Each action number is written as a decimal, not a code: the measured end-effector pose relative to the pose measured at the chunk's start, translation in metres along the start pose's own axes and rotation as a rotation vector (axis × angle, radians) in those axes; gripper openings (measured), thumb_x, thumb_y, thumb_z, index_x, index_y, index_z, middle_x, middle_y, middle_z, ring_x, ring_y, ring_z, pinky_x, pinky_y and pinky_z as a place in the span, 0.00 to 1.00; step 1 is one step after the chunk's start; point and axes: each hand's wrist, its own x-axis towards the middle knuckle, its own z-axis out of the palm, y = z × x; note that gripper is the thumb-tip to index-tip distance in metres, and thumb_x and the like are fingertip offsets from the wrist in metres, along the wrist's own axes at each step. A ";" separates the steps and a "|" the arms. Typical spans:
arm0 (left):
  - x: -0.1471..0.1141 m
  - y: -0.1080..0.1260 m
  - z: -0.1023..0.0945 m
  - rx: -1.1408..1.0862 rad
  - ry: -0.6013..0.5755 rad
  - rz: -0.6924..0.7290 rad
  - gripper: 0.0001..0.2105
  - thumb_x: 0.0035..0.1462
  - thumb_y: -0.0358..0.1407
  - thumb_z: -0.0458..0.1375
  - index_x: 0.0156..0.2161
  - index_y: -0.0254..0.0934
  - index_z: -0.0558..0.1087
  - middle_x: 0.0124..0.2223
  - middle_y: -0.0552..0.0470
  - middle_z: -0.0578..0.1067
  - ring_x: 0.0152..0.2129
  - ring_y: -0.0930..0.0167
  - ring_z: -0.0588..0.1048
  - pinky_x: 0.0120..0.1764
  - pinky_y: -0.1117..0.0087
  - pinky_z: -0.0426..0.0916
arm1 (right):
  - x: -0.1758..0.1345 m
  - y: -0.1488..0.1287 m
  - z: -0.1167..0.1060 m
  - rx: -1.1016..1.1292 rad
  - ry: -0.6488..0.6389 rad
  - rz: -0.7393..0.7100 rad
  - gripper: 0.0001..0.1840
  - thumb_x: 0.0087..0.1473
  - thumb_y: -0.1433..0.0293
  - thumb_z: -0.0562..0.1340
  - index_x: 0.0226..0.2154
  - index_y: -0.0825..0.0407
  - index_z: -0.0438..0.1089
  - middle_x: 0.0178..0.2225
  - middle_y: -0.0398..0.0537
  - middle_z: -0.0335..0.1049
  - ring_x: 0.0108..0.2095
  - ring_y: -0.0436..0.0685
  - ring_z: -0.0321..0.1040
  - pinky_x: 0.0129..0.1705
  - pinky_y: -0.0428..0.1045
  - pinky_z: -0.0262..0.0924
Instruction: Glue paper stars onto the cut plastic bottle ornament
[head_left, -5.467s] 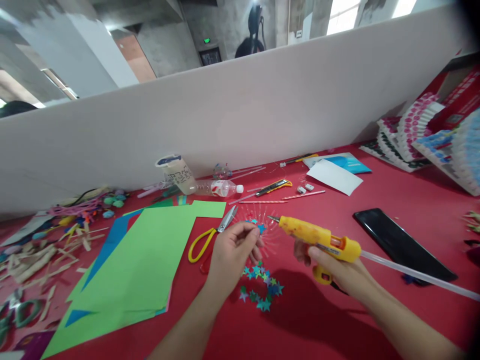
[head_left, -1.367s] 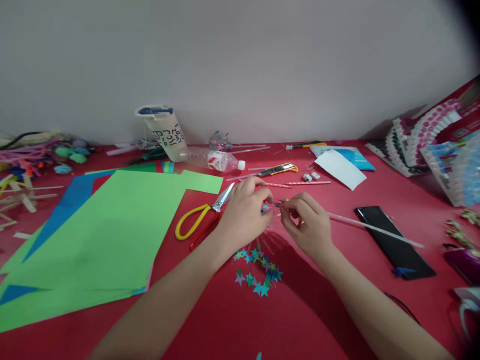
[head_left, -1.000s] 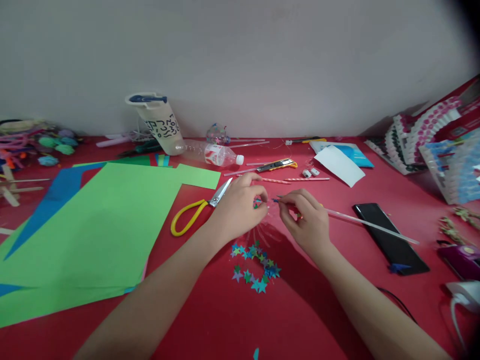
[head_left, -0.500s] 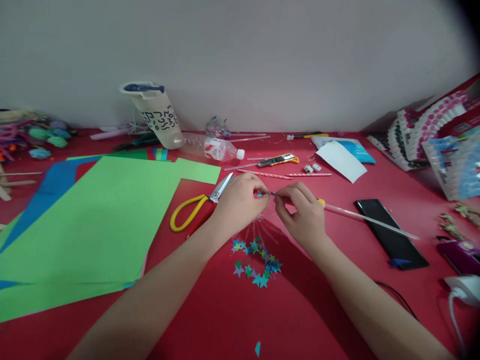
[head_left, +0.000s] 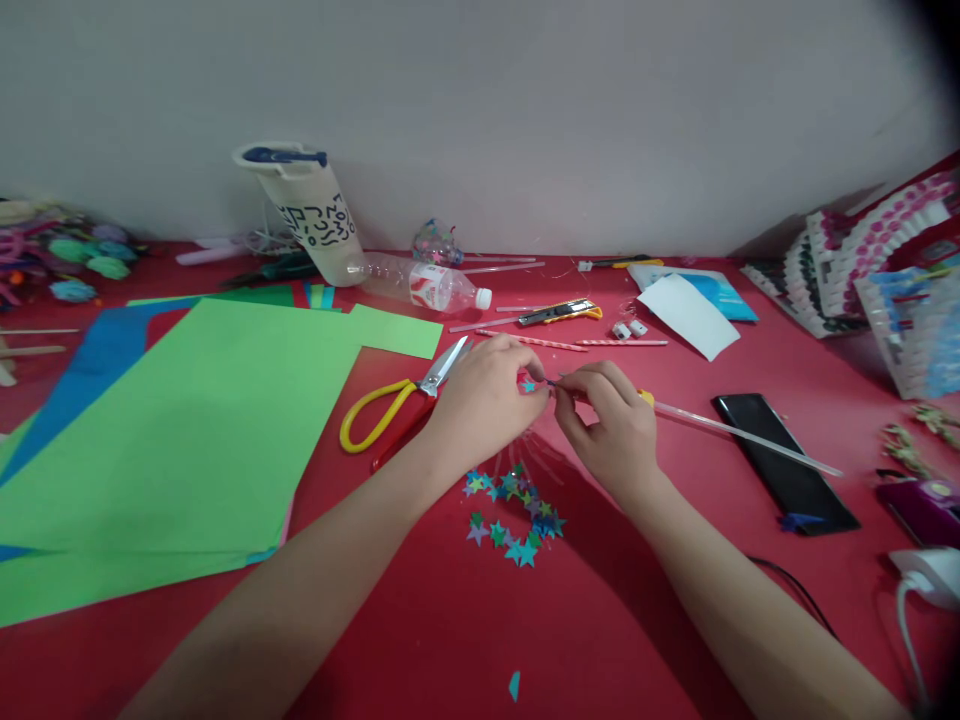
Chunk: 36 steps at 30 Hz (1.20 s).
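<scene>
My left hand (head_left: 487,400) is closed in a pinch above the table, its fingertips meeting those of my right hand (head_left: 611,415). A tiny dark blue piece (head_left: 550,383) shows between the two pinches; its kind is too small to tell. Under the left fingers a small teal star (head_left: 529,386) is visible. From behind my right hand a clear rod (head_left: 742,433) with a yellow part (head_left: 646,398) at its near end sticks out to the right; whether the hand touches it is hidden. Below the hands, several blue, green and purple paper stars (head_left: 521,552) lie in a loose ring.
Yellow-and-red scissors (head_left: 375,415) lie left of my hands, beside green paper sheets (head_left: 187,430). Behind are a plastic bottle (head_left: 431,285), a box cutter (head_left: 559,312), striped straws (head_left: 622,343) and a white cup (head_left: 319,215). A black phone (head_left: 780,470) lies at right, under the rod.
The view has shifted slightly. Both hands stay pinched together, and the teal star under my left fingers shows more clearly now.
</scene>
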 end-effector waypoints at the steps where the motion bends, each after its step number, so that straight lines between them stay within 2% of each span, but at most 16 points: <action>1: 0.000 0.000 0.000 0.010 0.000 0.007 0.03 0.50 0.32 0.58 0.32 0.38 0.72 0.38 0.50 0.73 0.39 0.65 0.71 0.43 0.63 0.66 | 0.000 0.000 0.000 -0.005 0.001 0.000 0.06 0.54 0.76 0.56 0.32 0.49 0.64 0.30 0.47 0.66 0.31 0.53 0.66 0.31 0.47 0.61; 9: -0.001 0.000 -0.001 0.044 -0.016 0.050 0.02 0.52 0.32 0.57 0.33 0.39 0.71 0.37 0.51 0.72 0.37 0.66 0.71 0.41 0.64 0.66 | -0.001 0.002 0.001 -0.022 0.044 -0.017 0.06 0.52 0.77 0.57 0.31 0.49 0.63 0.29 0.45 0.66 0.29 0.52 0.65 0.30 0.47 0.61; 20: -0.002 -0.001 0.001 0.084 0.006 0.063 0.02 0.51 0.33 0.57 0.32 0.38 0.71 0.36 0.51 0.72 0.36 0.67 0.70 0.39 0.64 0.66 | -0.002 0.002 0.002 -0.081 0.037 -0.083 0.07 0.52 0.78 0.57 0.31 0.49 0.62 0.29 0.46 0.65 0.29 0.53 0.65 0.29 0.47 0.60; 30: -0.004 0.003 0.002 0.157 0.086 0.138 0.01 0.51 0.30 0.58 0.31 0.37 0.69 0.36 0.52 0.70 0.34 0.68 0.69 0.39 0.64 0.64 | -0.002 0.001 0.004 -0.019 0.049 -0.009 0.07 0.51 0.78 0.57 0.30 0.49 0.60 0.28 0.44 0.62 0.29 0.52 0.63 0.29 0.47 0.60; 36: -0.004 0.002 0.003 0.123 0.118 0.195 0.04 0.50 0.28 0.59 0.32 0.39 0.71 0.40 0.51 0.69 0.38 0.68 0.68 0.42 0.63 0.64 | -0.003 0.001 0.003 -0.035 0.053 0.004 0.07 0.51 0.77 0.57 0.29 0.49 0.60 0.28 0.44 0.62 0.28 0.52 0.63 0.29 0.47 0.60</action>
